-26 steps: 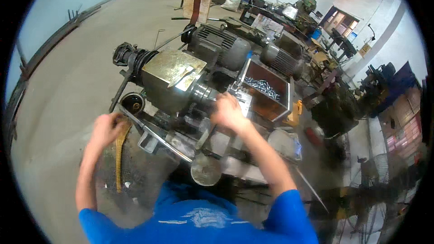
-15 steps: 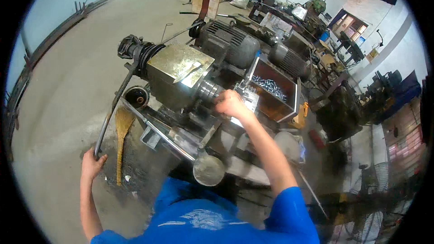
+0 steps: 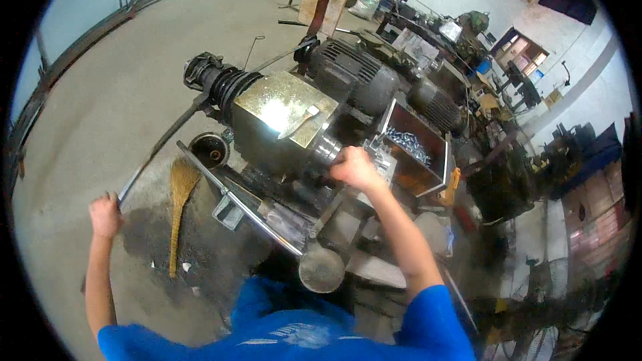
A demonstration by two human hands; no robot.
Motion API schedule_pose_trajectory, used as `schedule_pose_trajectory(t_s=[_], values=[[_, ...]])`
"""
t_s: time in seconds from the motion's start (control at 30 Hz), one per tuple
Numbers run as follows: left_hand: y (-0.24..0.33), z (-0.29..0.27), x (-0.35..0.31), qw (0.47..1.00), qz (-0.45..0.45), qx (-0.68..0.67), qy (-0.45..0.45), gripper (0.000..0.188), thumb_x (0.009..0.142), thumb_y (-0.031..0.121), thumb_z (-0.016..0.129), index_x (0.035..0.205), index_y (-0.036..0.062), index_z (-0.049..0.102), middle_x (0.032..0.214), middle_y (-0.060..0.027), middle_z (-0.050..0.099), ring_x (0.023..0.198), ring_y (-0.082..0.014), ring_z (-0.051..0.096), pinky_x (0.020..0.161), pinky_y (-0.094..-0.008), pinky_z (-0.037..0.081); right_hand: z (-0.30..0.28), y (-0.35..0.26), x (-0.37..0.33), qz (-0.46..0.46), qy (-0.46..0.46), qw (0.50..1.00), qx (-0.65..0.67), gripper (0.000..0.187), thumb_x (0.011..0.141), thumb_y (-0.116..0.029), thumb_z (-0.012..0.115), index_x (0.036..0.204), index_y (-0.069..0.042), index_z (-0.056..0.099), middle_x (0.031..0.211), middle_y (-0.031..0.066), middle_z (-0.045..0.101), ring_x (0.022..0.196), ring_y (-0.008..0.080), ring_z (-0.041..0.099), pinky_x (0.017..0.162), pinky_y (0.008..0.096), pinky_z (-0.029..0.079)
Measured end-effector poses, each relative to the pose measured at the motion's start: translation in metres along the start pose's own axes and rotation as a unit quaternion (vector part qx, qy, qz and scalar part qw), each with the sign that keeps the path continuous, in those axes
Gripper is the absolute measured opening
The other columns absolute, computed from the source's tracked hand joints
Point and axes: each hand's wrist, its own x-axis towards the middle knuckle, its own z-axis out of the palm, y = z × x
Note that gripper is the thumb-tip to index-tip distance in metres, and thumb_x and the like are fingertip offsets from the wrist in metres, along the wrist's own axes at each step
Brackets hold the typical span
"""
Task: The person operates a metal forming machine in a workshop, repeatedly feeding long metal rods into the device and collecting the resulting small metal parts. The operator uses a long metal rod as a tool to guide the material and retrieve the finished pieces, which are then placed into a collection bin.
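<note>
My left hand (image 3: 105, 215) is wrapped round the end of a long metal lever (image 3: 164, 142), which runs up to the rear of a lathe-like machine's headstock (image 3: 257, 144). At the front of the spindle, my right hand (image 3: 356, 168) is closed with its fingers against the bright metal chuck (image 3: 326, 150). Whatever lies inside those fingers is hidden. On the headstock's flat, oily top rests a small flat blade-like tool (image 3: 299, 122). Just beyond my right hand stands a metal box (image 3: 421, 184) with many small shiny metal parts (image 3: 409, 145) in it.
A straw broom (image 3: 176, 207) lies on the floor left of the machine, near a round pulley-like part (image 3: 209, 150). A shiny bar (image 3: 257, 220) slants towards a round metal handwheel or disc (image 3: 322, 269) close to my body. Electric motors (image 3: 354, 70) sit behind the headstock.
My left hand has swung the lever's end outward to the left and slightly up. My right hand stays at the chuck. The whole view has shifted a little.
</note>
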Motion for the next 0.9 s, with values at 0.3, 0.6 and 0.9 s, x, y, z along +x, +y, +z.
schedule_pose_trajectory(t_s=[0.3, 0.6, 0.9], values=[[0.032, -0.014, 0.054, 0.963, -0.034, -0.245, 0.109, 0.020, 0.067, 0.003, 0.058, 0.087, 0.0013, 0.058, 0.075, -0.0164, 0.058, 0.074, -0.0353, 0.056, 0.065, -0.0409, 0.045, -0.012, 0.025, -0.039, -0.138, 0.132, 0.982, 0.013, 0.036, 0.054, -0.019, 0.058, 0.085, -0.004, 0.065, 0.108, 0.0161, 0.056, 0.102, 0.0339, 0.049, 0.088, 0.0367, 0.040], [0.257, 0.182, -0.005, 0.946, 0.049, -0.248, -0.200, 0.036, 0.063, 0.025, 0.068, 0.092, 0.0067, 0.058, 0.088, -0.0141, 0.061, 0.088, -0.0326, 0.058, 0.074, -0.0412, 0.047, -0.051, 0.113, -0.224, 0.181, 0.184, 0.965, 0.054, 0.041, 0.056, -0.008, 0.056, 0.096, -0.004, 0.063, 0.077, 0.0108, 0.061, 0.077, 0.0242, 0.059, 0.072, 0.0310, 0.046], [0.239, 0.077, 0.049, 0.948, 0.150, -0.065, -0.273, 0.025, 0.066, 0.024, 0.065, 0.089, 0.0120, 0.063, 0.090, -0.0111, 0.063, 0.084, -0.0257, 0.061, 0.071, -0.0369, 0.048, -0.048, 0.290, -0.458, 0.548, 0.083, 0.811, -0.188, 0.057, 0.060, -0.019, 0.064, 0.113, -0.003, 0.052, 0.101, 0.0176, 0.059, 0.090, 0.0303, 0.058, 0.081, 0.0359, 0.046]])
